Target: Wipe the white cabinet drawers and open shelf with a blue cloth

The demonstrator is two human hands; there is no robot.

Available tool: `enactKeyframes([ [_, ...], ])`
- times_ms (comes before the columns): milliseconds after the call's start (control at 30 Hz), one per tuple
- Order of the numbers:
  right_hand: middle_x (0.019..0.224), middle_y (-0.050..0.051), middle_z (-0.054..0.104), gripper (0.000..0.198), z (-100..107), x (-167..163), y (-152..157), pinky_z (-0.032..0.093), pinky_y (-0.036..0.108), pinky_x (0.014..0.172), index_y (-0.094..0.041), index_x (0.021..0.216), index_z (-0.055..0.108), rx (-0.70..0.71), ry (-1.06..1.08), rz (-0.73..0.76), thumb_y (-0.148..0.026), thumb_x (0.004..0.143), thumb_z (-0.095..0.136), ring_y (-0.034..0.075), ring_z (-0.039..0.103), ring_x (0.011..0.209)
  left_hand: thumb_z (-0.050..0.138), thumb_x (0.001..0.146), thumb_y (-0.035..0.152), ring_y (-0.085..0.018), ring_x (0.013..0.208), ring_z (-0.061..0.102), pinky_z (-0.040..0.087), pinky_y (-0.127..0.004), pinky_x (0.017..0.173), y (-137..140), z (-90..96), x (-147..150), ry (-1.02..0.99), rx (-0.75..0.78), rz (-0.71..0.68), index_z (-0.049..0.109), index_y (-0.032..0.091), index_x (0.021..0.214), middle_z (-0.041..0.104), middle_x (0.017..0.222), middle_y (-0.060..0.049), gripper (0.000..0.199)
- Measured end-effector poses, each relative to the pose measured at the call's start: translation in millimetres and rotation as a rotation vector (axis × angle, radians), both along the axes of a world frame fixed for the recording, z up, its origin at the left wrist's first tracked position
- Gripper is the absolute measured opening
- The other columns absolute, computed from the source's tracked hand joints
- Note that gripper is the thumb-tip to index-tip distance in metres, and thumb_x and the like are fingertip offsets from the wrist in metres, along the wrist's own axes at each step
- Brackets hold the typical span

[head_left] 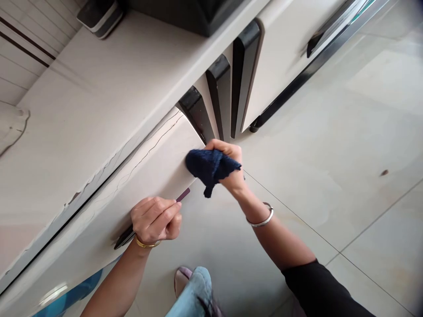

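Note:
My left hand [157,219] is closed around a long dark handle [183,194] on the white cabinet front [158,165]. The handle's two ends stick out on either side of the fist. In my right hand [233,160] is a bunched dark blue cloth [206,165], pressed against or close to the right-hand edge of that front. The fingers are partly hidden behind the cloth. Just above this hand, black strips [218,88] with rounded tops run down beside the front.
Above the front lies a white countertop [109,83] with a chipped edge, bearing a large black object [175,13] and a small dark box [101,17]. Another white panel [287,39] with a handle [325,33] is at the upper right. Pale floor tiles [330,154] spread below.

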State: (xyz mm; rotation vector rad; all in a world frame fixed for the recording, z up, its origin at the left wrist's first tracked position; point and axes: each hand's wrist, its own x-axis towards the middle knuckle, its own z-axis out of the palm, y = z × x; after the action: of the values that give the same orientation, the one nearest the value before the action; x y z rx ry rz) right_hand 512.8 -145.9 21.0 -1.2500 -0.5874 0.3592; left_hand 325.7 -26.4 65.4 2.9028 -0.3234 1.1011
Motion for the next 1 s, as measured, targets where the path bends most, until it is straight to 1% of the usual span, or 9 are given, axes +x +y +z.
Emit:
enactKeyframes([
  [100, 0.06, -0.005, 0.052, 0.011, -4, 2, 0, 0.037, 0.022, 0.057, -0.019, 0.064, 0.057, -0.011, 0.017, -0.089, -0.018, 0.075, 0.059, 0.009, 0.046, 0.059, 0.058, 0.072, 0.001, -0.011, 0.047, 0.059, 0.042, -0.026, 0.049, 0, -0.3, 0, 0.007, 0.008, -0.016, 0.067, 0.018, 0.084, 0.07, 0.065, 0.001, 0.023],
  [200, 0.065, -0.004, 0.058, 0.009, -5, -2, 2, 0.04, 0.022, 0.06, -0.018, 0.07, 0.062, 0.004, 0.004, 0.017, -0.02, 0.078, 0.06, 0.009, 0.051, 0.063, 0.059, 0.073, 0.002, -0.011, 0.048, 0.06, 0.043, -0.026, 0.05, 1, -1.5, -1, -0.004, 0.024, -0.013, 0.068, 0.018, 0.085, 0.07, 0.066, 0.001, 0.022],
  [267, 0.065, -0.004, 0.058, 0.008, -8, -2, 2, 0.041, 0.022, 0.06, -0.018, 0.071, 0.063, 0.001, -0.019, 0.047, -0.017, 0.078, 0.059, 0.009, 0.051, 0.063, 0.059, 0.075, 0.003, -0.011, 0.049, 0.06, 0.043, -0.025, 0.05, 2, -2.4, -1, -0.012, 0.025, 0.002, 0.069, 0.019, 0.086, 0.071, 0.068, 0.001, 0.021],
  [400, 0.061, -0.005, 0.052, 0.01, -17, 3, -1, 0.038, 0.021, 0.057, -0.019, 0.065, 0.059, -0.027, -0.001, -0.1, -0.015, 0.075, 0.059, 0.008, 0.046, 0.06, 0.059, 0.075, 0.001, -0.01, 0.049, 0.059, 0.042, -0.025, 0.049, 3, -3.9, -2, 0.004, 0.023, -0.008, 0.069, 0.019, 0.085, 0.07, 0.067, 0.001, 0.023],
  [567, 0.064, -0.005, 0.058, 0.009, -24, 1, -1, 0.04, 0.022, 0.06, -0.018, 0.07, 0.063, -0.015, 0.023, -0.006, -0.018, 0.079, 0.06, 0.009, 0.053, 0.063, 0.06, 0.071, -0.002, -0.011, 0.049, 0.058, 0.041, -0.026, 0.049, 5, -5.4, -2, -0.024, 0.026, -0.028, 0.071, 0.015, 0.083, 0.07, 0.067, -0.001, 0.024],
  [700, 0.062, -0.005, 0.055, 0.007, -29, -1, 0, 0.04, 0.022, 0.059, -0.019, 0.068, 0.06, 0.037, 0.086, -0.101, -0.018, 0.075, 0.06, 0.009, 0.051, 0.061, 0.06, 0.071, -0.002, -0.01, 0.048, 0.058, 0.041, -0.026, 0.048, 6, -5.6, -3, -0.001, 0.033, -0.027, 0.071, 0.017, 0.083, 0.07, 0.067, 0.0, 0.025],
  [833, 0.071, -0.003, 0.063, 0.006, -31, -9, 3, 0.045, 0.022, 0.064, -0.019, 0.074, 0.064, 0.101, 0.133, 0.058, -0.019, 0.078, 0.059, 0.011, 0.057, 0.069, 0.058, 0.071, -0.002, -0.01, 0.049, 0.059, 0.043, -0.025, 0.049, 6, -5.5, -3, -0.031, 0.041, -0.028, 0.071, 0.016, 0.082, 0.07, 0.067, 0.0, 0.025],
  [867, 0.071, -0.004, 0.063, 0.006, -33, -10, 4, 0.044, 0.022, 0.064, -0.019, 0.074, 0.063, 0.098, 0.142, 0.056, -0.018, 0.076, 0.058, 0.011, 0.057, 0.068, 0.058, 0.07, -0.003, -0.01, 0.049, 0.059, 0.043, -0.025, 0.049, 6, -5.6, -3, -0.037, 0.038, -0.028, 0.071, 0.016, 0.082, 0.07, 0.067, -0.001, 0.025],
  [1000, 0.064, -0.005, 0.057, 0.006, -38, -12, 6, 0.04, 0.021, 0.061, -0.018, 0.069, 0.06, 0.097, 0.179, -0.092, -0.014, 0.073, 0.058, 0.009, 0.052, 0.063, 0.058, 0.07, -0.003, -0.01, 0.048, 0.058, 0.042, -0.025, 0.048, 7, -6.1, -2, -0.024, 0.043, -0.034, 0.071, 0.017, 0.08, 0.07, 0.067, 0.0, 0.026],
])
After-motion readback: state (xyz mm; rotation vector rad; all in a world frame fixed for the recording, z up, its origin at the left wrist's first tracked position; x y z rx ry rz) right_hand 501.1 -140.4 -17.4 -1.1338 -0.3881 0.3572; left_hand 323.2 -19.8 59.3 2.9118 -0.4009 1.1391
